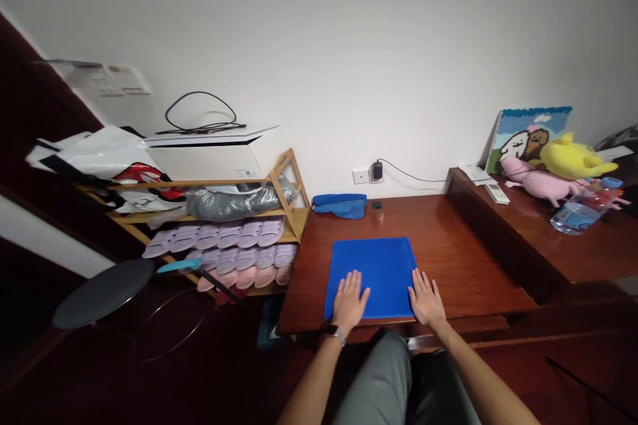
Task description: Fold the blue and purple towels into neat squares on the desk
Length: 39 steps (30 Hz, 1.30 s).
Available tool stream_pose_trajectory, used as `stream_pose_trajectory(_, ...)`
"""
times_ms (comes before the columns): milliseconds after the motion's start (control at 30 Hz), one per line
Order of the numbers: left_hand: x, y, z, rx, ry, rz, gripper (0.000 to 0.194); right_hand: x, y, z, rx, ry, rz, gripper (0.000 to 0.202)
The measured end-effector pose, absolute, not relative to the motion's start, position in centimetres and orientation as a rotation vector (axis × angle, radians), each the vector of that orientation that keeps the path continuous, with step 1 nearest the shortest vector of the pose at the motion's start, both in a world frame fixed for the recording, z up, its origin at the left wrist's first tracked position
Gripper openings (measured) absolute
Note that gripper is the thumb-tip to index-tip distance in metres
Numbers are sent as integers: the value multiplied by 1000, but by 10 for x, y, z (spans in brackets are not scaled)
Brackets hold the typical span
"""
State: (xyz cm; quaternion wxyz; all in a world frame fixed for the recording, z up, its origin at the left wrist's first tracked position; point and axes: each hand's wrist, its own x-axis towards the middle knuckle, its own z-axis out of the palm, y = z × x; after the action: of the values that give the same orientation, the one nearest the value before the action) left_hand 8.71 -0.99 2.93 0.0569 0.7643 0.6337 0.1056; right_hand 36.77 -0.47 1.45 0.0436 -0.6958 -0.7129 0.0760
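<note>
A bright blue cloth (381, 265) lies spread out on the reddish-brown wooden desk (458, 249), close to the desk's front edge and roughly in line with it. It looks flat and nearly square, with straight sides and neat corners. The color is one deep, even blue with a matte surface, and no pattern or print shows on it. The top appears smooth; whether it is a single layer or folded over cannot be told from this view.

The left hand (350, 302), with a wristwatch (339, 333) at its wrist, lies palm down over the cloth's front left part, fingers extended and thumb spread away from them. The right hand (427, 299) is also palm down and stretched out, mostly over the wood along the cloth's right side, its thumb and index finger at that edge. The two hands are apart, with blue fabric between them, and neither grips anything.

Behind, at the desk's rear left corner, a folded blue cloth (343, 207) shows brighter and duller blue areas, just beside a small dark desk socket (377, 205).
</note>
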Motion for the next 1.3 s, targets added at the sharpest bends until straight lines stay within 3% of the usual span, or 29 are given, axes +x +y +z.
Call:
stream_pose_trajectory(167,6,-25,22,2292,2146,349,66,366,-2,17,-2160,-2163,251,66)
stream_pose_trajectory(833,6,-29,21,2446,2117,712,56,363,-36,8,-2053,-2138,127,64)
stream_pose_trajectory(933,38,-30,36,2546,1993,722,55,363,-36,8,-2041,-2129,136,64)
stream_pose_trajectory(1100,164,-20,55,2654,1588,682,59,365,-37,7,-2038,-2147,135,64)
stream_pose_trajectory(1200,226,-8,48,2612,1443,566,61,368,-37,2,-2033,-2193,115,63)
stream_pose_trajectory(1300,237,0,31,2555,1455,438,64,370,-37,-5,-2000,-2198,65,62)
